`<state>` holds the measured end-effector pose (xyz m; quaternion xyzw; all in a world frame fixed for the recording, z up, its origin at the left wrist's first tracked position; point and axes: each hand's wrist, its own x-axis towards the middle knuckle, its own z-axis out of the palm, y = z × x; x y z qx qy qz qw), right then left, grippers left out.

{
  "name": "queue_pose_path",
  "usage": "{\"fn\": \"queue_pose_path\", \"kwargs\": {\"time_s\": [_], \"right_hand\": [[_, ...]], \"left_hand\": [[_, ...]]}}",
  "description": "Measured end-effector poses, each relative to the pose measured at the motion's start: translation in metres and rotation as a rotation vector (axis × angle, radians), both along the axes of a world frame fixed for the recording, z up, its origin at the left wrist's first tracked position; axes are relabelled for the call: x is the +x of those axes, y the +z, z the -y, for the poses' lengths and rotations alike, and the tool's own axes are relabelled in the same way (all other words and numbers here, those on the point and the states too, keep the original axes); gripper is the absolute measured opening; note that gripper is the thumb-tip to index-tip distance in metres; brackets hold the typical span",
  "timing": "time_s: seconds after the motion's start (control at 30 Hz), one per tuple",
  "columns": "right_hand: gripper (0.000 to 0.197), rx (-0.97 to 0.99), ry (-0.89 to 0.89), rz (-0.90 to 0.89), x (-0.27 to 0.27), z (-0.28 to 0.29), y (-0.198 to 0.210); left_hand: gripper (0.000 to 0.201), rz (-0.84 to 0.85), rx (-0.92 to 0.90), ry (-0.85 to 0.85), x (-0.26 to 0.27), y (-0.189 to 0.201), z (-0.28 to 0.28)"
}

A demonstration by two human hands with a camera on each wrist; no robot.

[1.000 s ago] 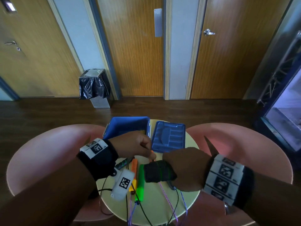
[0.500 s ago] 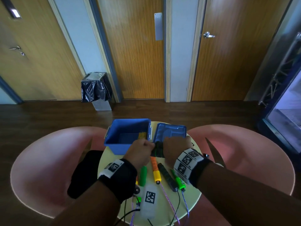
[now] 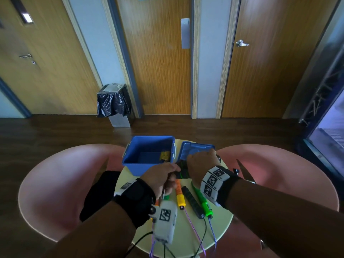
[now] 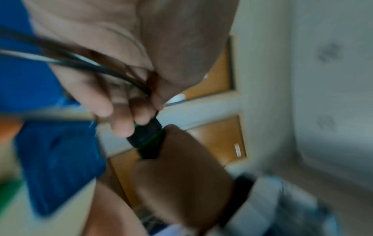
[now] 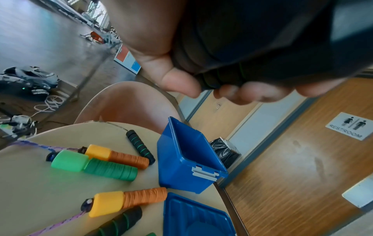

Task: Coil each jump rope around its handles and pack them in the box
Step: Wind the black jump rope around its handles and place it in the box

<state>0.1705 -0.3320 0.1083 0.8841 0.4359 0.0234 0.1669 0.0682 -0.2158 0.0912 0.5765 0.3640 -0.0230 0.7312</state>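
Observation:
My right hand (image 3: pixel 188 164) grips a black jump rope bundle (image 3: pixel 183 171) with green stripes, held above the table just in front of the blue lid (image 3: pixel 197 150). The right wrist view shows its fingers curled round the bundle (image 5: pixel 222 76). My left hand (image 3: pixel 173 174) pinches the black cord (image 4: pixel 96 67) at the bundle's (image 4: pixel 147 137) end. The open blue box (image 3: pixel 149 155) stands just beyond the hands. An orange handle (image 3: pixel 179 194), a black handle (image 3: pixel 191 202) and a green handle (image 3: pixel 202 200) lie loose on the table, their cords hanging over the near edge.
The small round table (image 3: pixel 219 220) is flanked by pink chairs, left (image 3: pixel 55 183) and right (image 3: pixel 279 174). A black bag (image 3: pixel 100 192) lies on the left chair. More handles, orange (image 5: pixel 117 157), green (image 5: pixel 95 166) and black (image 5: pixel 140 146), lie left of the box (image 5: pixel 189 159).
Both hands have carried the black bundle from the table's middle to the far side, beside the box and lid. The left hand has since drawn back slightly along the cord.

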Motion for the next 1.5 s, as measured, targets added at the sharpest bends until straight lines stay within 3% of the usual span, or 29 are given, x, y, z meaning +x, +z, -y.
{"fn": "queue_pose_path", "kwargs": {"time_s": [0.07, 0.17, 0.23, 0.3, 0.37, 0.5, 0.57, 0.63, 0.67, 0.73, 0.87, 0.93, 1.1, 1.23, 1.5], "right_hand": [[0.036, 0.011, -0.018, -0.022, 0.001, 0.001, 0.002], [0.035, 0.073, -0.068, -0.090, 0.002, 0.000, 0.006], [0.033, 0.111, -0.090, -0.140, 0.004, 0.000, 0.007], [0.029, 0.148, -0.113, -0.167, 0.008, 0.002, 0.008], [0.020, 0.201, -0.141, -0.174, 0.013, 0.006, 0.009], [0.015, 0.286, -0.166, -0.182, 0.019, 0.012, 0.010], [0.018, 0.301, -0.167, -0.194, 0.018, 0.012, 0.010], [0.023, 0.308, -0.165, -0.203, 0.017, 0.013, 0.012], [0.026, 0.304, -0.156, -0.190, 0.017, 0.014, 0.013], [0.031, 0.291, -0.138, -0.147, 0.017, 0.016, 0.016], [0.023, 0.289, -0.147, -0.117, 0.020, 0.011, 0.022], [0.019, 0.308, -0.155, -0.148, 0.022, 0.008, 0.022], [0.005, 0.382, -0.208, -0.417, 0.029, 0.002, 0.013], [0.010, 0.509, -0.283, -0.706, 0.032, 0.005, 0.003], [0.014, 0.677, -0.419, -1.478, -0.003, 0.034, 0.020]], "left_hand": [[0.019, 0.079, 0.337, -0.058, 0.001, 0.000, 0.006], [0.021, 0.060, 1.087, -0.284, -0.001, 0.003, 0.011], [0.020, 0.030, 1.340, -0.315, 0.001, 0.007, 0.015], [0.021, 0.064, 1.385, -0.326, 0.000, 0.009, 0.020], [0.025, 0.113, 1.347, -0.267, -0.001, 0.004, 0.025], [0.029, 0.146, 0.982, 0.020, 0.004, 0.001, 0.026], [0.011, 0.247, 0.694, 0.014, 0.004, 0.007, 0.027], [0.018, 0.237, 0.380, 0.015, 0.006, 0.013, 0.030], [0.027, 0.212, 0.355, -0.052, 0.004, 0.016, 0.031], [0.037, 0.151, 0.141, -0.051, 0.001, 0.019, 0.029], [0.027, 0.170, 0.022, 0.009, 0.000, 0.020, 0.033], [0.026, 0.236, 0.034, 0.072, 0.001, 0.019, 0.037], [0.029, 0.342, 0.410, 0.074, 0.001, 0.018, 0.036], [0.034, 0.342, 0.694, 0.033, -0.004, 0.012, 0.028], [0.039, 0.473, 0.638, 0.037, -0.012, 0.011, 0.027]]}}
